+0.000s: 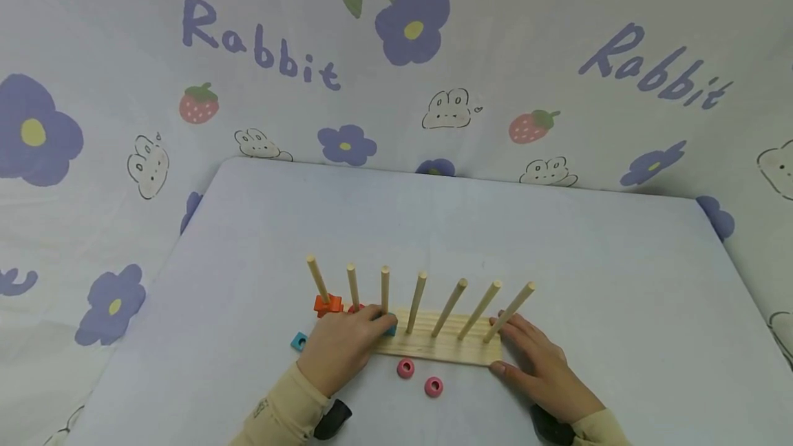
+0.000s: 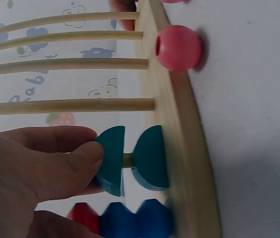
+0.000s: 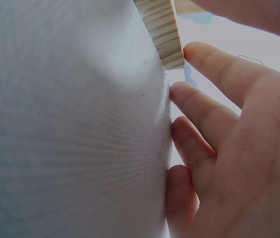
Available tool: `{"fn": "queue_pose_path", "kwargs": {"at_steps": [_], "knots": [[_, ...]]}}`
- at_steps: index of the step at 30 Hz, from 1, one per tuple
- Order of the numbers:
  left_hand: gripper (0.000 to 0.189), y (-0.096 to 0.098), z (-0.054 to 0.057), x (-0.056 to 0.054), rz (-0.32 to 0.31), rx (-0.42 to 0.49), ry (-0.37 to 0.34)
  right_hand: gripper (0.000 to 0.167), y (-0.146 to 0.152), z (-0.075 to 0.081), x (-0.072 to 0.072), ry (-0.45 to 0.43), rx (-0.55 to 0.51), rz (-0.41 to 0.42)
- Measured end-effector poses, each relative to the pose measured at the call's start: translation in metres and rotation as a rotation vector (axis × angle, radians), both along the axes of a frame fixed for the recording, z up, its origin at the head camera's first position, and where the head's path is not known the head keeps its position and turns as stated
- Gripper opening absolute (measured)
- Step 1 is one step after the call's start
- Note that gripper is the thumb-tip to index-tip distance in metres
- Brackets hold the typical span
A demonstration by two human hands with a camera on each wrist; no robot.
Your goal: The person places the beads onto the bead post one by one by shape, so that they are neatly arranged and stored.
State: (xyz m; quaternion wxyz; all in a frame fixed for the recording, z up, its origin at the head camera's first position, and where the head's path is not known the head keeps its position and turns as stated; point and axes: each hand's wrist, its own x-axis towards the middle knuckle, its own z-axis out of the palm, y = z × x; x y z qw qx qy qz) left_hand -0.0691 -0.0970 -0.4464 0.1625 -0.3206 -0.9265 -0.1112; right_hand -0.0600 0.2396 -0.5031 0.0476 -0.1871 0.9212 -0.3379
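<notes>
A wooden board [image 1: 446, 346] with a row of upright pegs lies on the white table. My left hand [image 1: 343, 346] pinches a teal half-round block [image 2: 111, 161] on the third peg from the left. A second teal half-round block [image 2: 151, 157] sits lower on that peg, against the board, with a small gap between the two. My right hand [image 1: 542, 360] rests at the board's right end, thumb near the front corner and fingers extended by the back. In the right wrist view, a fingertip touches the board's end [image 3: 164, 34].
Blue blocks [image 2: 137, 218] and a red block [image 2: 84, 217] are on the neighbouring peg. An orange block [image 1: 328, 304] sits on the leftmost peg. Two pink beads [image 1: 434, 386] lie before the board, and a blue block [image 1: 299, 341] with a hole lies left.
</notes>
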Motion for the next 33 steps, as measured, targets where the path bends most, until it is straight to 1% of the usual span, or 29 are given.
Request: {"fn": "queue_pose_path", "kwargs": {"at_steps": [3, 5, 7, 9, 11, 13, 16, 18, 19, 20, 21, 23, 25, 26, 28, 31, 33], "knots": [[0.025, 0.0, -0.006, -0.001, 0.002, -0.01, -0.026, 0.06, 0.0, 0.0, 0.0, 0.011, -0.005, 0.004], [0.025, 0.0, -0.008, -0.001, 0.002, -0.006, -0.037, 0.059, 0.0, 0.001, 0.0, 0.017, -0.002, 0.003], [0.025, 0.001, -0.007, -0.001, 0.005, -0.009, -0.04, 0.059, 0.0, 0.002, 0.001, 0.018, 0.0, 0.001], [0.026, 0.001, -0.004, 0.001, 0.012, -0.014, -0.041, 0.059, 0.0, 0.002, 0.001, 0.013, 0.002, -0.002], [0.025, 0.0, 0.002, 0.004, 0.022, -0.014, -0.035, 0.059, 0.0, 0.003, 0.002, 0.009, 0.0, -0.003], [0.021, -0.004, 0.012, 0.009, 0.02, 0.015, -0.017, 0.059, -0.001, 0.003, 0.002, 0.011, -0.007, 0.001], [0.015, -0.016, 0.031, 0.02, -0.011, 0.122, -0.011, 0.059, -0.001, 0.003, 0.001, 0.016, -0.014, 0.006], [0.015, -0.028, 0.044, 0.027, -0.034, 0.205, -0.025, 0.059, -0.001, 0.003, 0.001, 0.017, -0.015, 0.01], [0.016, -0.036, 0.05, 0.03, -0.026, 0.23, -0.041, 0.059, -0.001, 0.003, 0.001, 0.014, -0.015, 0.01], [0.018, -0.044, 0.055, 0.033, -0.003, 0.234, -0.056, 0.06, -0.001, 0.004, 0.001, 0.016, -0.017, 0.013], [0.019, -0.053, 0.059, 0.036, 0.033, 0.23, -0.082, 0.06, -0.001, 0.004, 0.001, 0.02, -0.018, 0.017], [0.021, -0.069, 0.062, 0.039, 0.139, 0.176, -0.151, 0.06, 0.0, 0.005, 0.0, 0.025, -0.016, 0.019], [0.022, -0.083, 0.058, 0.041, 0.251, 0.094, -0.214, 0.06, 0.001, 0.006, 0.0, 0.029, -0.018, 0.02], [0.024, -0.088, 0.054, 0.041, 0.292, 0.056, -0.252, 0.06, 0.001, 0.006, 0.0, 0.03, -0.019, 0.02], [0.031, -0.096, 0.041, 0.04, 0.338, 0.015, -0.328, 0.059, 0.002, 0.006, 0.0, 0.024, -0.019, 0.018], [0.046, -0.101, 0.019, 0.037, 0.33, -0.001, -0.402, 0.058, 0.002, 0.005, 0.0, 0.01, -0.023, 0.02], [0.051, -0.102, 0.005, 0.036, 0.313, -0.002, -0.433, 0.058, 0.001, 0.005, 0.0, 0.004, -0.029, 0.023]]}}
